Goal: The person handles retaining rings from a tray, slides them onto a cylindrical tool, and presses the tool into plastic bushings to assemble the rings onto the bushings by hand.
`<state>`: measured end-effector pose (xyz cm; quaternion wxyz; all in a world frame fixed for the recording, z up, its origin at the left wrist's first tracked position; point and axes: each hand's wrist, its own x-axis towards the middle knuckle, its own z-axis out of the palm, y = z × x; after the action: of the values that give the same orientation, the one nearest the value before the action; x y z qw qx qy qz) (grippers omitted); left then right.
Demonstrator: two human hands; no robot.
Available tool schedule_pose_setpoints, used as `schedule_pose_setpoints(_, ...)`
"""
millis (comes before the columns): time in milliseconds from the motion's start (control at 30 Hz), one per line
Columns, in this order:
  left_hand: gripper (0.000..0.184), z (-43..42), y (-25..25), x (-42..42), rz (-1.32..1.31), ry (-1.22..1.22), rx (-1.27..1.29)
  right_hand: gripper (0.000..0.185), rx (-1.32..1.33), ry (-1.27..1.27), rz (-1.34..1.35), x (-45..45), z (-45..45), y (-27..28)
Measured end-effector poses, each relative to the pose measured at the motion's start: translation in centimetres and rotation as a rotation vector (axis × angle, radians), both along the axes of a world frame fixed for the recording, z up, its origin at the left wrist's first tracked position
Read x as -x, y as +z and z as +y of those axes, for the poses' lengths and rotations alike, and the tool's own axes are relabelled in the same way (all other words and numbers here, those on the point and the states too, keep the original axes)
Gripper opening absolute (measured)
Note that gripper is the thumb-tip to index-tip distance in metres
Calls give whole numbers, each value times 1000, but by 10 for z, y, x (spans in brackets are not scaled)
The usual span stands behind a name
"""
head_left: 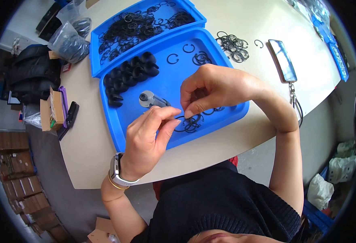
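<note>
My left hand (147,133), with a watch on its wrist, reaches over the front of a blue tray (112,121), thumb and forefinger brought together. Close beside it, my right hand (216,89) has its fingers curled in a pinch. The fingertips of both hands nearly meet above a small pile of black snap rings (192,124). Whatever the fingers pinch is too small or too hidden to make out. Behind the left hand lies a grey tool (155,99) with a round end. Black cup-shaped parts (131,73) stand in rows at the tray's left.
A second blue container (95,56) full of black rings (133,30) adjoins the tray at the back. More rings (233,46) and a phone (283,60) with a strap lie right on the table. Bags (68,44) and an open cardboard box (52,109) sit left.
</note>
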<state>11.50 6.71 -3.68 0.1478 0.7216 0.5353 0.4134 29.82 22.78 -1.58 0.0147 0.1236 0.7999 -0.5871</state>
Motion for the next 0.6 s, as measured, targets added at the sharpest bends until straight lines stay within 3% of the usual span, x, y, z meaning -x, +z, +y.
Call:
schedule_pose_setpoints(167,29,3,4,4,49,-19,-46,19,22,13,16,1,-1,-4)
schedule_pose_setpoints(367,67,1,11,10,75,-96,-157,20,71,-103,239,4,-7,-10)
schedule_pose_setpoints(600,58,1,11,26,58,-110,-243,16,221,-160,187,6,-12,-6)
